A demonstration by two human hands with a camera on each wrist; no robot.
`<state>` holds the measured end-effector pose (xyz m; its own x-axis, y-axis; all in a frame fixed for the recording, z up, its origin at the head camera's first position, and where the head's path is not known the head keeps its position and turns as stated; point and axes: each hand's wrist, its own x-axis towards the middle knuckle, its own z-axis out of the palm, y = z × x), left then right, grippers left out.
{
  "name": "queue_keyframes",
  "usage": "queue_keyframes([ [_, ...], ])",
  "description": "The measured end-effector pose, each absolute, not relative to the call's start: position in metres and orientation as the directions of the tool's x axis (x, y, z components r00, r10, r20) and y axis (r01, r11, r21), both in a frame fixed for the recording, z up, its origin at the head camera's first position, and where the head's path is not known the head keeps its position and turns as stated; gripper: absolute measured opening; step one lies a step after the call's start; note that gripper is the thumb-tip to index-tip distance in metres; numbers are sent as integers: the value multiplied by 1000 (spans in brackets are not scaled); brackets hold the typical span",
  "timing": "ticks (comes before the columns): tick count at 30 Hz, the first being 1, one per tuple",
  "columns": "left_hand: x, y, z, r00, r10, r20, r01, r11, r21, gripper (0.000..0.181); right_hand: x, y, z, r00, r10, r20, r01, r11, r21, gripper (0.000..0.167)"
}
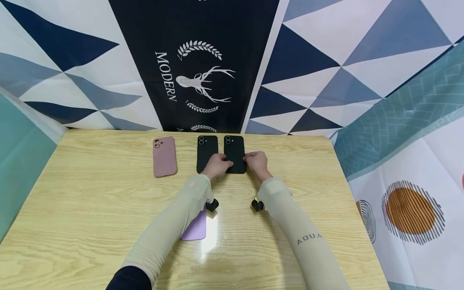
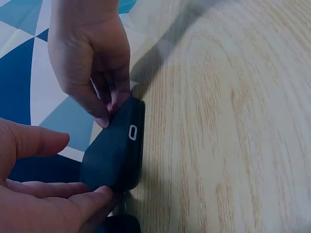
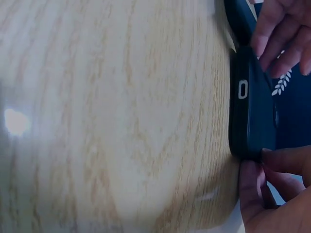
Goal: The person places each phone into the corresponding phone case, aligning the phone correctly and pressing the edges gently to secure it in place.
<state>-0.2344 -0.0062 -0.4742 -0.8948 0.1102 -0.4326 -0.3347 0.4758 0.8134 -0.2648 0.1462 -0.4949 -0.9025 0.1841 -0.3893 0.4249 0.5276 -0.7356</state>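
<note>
Two black phone cases lie side by side near the table's back edge; whether phones are inside I cannot tell. At the right-hand black phone case (image 1: 234,155), my right hand (image 1: 256,162) pinches the right edge between thumb and fingers. My left hand (image 1: 217,165) touches its left edge with straight fingers, the thumb lifted clear in the left wrist view. Left of it, the other black phone case (image 1: 207,151) is partly covered by my left hand. A slot with a light rim shows on the held case's (image 3: 255,116) short end in the right wrist view.
A pink phone case (image 1: 164,157) with camera holes lies farther left on the wooden table (image 1: 90,201). My left sleeve partly hides a purple phone case (image 1: 197,228) closer to me. Patterned cloth (image 1: 308,72) stands behind the table's back edge.
</note>
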Motion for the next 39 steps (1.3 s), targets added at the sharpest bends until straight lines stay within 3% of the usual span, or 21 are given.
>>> queue_keyframes([
  [18, -227, -9, -468, -881, 163, -444, -332, 455, 826, 60, -260, 139, -488, -914, 190, -357, 402, 525, -750, 25],
  [27, -222, -23, -467, -903, 170, -394, -314, 361, 878, 51, -247, 146, -487, -922, 220, -320, 388, 547, -742, 31],
  [39, -217, -68, -457, -918, 111, -381, -337, 289, 896, 43, -227, 147, -480, -947, 143, -289, 319, 544, -776, 28],
])
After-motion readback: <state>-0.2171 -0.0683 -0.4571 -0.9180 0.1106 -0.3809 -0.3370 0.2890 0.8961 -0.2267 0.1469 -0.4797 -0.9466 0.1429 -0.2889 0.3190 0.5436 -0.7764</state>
